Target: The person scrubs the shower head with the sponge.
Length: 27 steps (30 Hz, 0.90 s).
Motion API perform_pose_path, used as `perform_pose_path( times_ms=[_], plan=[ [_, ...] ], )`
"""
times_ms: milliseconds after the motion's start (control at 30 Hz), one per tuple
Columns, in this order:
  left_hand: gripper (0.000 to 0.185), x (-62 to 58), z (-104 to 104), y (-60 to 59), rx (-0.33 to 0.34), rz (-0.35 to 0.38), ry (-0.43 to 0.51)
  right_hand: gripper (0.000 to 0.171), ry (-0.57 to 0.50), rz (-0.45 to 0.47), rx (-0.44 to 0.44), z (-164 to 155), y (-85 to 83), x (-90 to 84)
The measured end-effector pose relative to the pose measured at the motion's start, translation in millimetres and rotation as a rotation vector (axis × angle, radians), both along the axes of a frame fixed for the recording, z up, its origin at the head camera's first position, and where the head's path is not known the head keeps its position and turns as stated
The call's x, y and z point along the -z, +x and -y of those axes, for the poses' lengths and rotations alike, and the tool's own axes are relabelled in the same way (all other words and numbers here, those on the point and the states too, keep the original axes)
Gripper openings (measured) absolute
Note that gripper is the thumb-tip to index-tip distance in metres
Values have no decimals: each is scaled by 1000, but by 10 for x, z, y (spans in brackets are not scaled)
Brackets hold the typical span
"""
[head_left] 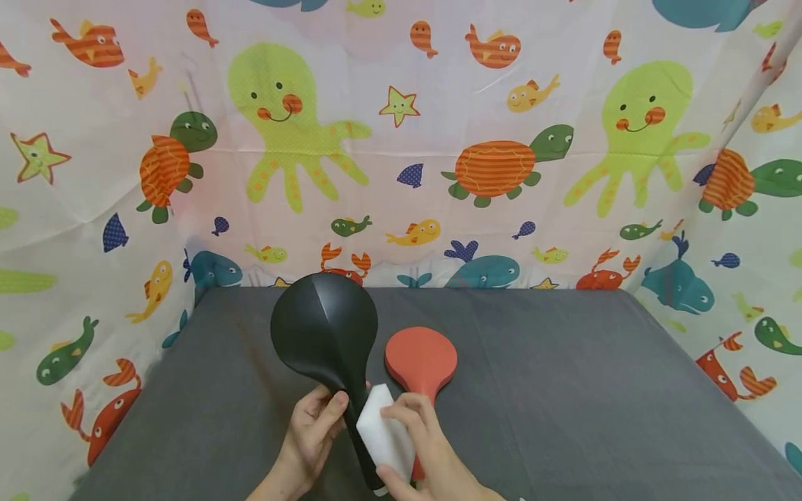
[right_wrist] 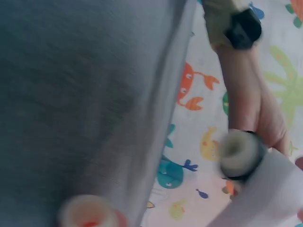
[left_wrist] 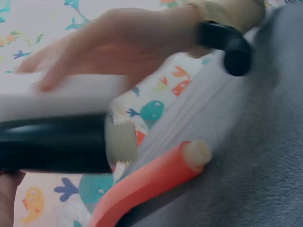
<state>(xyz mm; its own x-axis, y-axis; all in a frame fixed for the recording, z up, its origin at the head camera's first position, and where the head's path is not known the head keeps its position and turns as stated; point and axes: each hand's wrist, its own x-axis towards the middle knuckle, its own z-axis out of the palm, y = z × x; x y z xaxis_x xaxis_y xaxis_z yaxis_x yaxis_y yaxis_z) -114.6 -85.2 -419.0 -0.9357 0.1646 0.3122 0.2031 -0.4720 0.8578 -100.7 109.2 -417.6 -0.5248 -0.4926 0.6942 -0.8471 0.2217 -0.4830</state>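
My left hand (head_left: 311,435) grips a black racket-shaped object (head_left: 326,323) by its neck, with its broad round head tilted up and away. A pale, ridged plug (left_wrist: 122,142) ends its handle, seen in the left wrist view. In my right hand (head_left: 432,445) is a white sponge (head_left: 385,435), a thick block pinched between thumb and fingers. The sponge lies along the right side of the black handle and looks to be touching it. A smaller red racket-shaped object (head_left: 421,355) lies on the table behind my right hand, which hides part of its handle.
Grey cloth covers the table (head_left: 564,390). A white curtain (head_left: 401,62) printed with sea animals stands along the back and both sides. The red object's handle, with a pale end (left_wrist: 196,153), lies near the table's front edge.
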Motion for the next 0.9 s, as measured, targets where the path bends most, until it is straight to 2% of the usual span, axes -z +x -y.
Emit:
perform_pose_path(
  times_ms=[167, 267, 333, 433, 533, 600, 667, 767, 900],
  plan=[
    [30, 54, -98, 55, -97, -118, -138, 53, -119, -5, 113, 108, -80, -149],
    [33, 53, -107, 69, -136, -137, -147, 53, -138, 5, 105, 114, -89, -182],
    [32, 40, -87, 64, -151, -116, -122, 52, -106, 26, 69, 92, -72, -153],
    [29, 11, -39, 38, -189, -72, -71, 51, -26, 143, -2, 25, -29, -62],
    [28, -8, 2, 13, -219, -49, -51, 49, 46, 308, -42, -39, 16, 30],
    [28, -7, 12, 8, -210, -56, -60, 50, 50, 340, -54, -55, 15, 67],
    [28, -2, 2, 18, -180, -70, -92, 51, 8, 330, -49, -43, 1, 63],
    [29, 28, -47, 42, -113, -121, -124, 56, -146, 247, -27, 3, -53, -6],
    [34, 82, -119, 69, -47, -220, -126, 56, -376, 259, -4, 53, -117, -143]
  ],
)
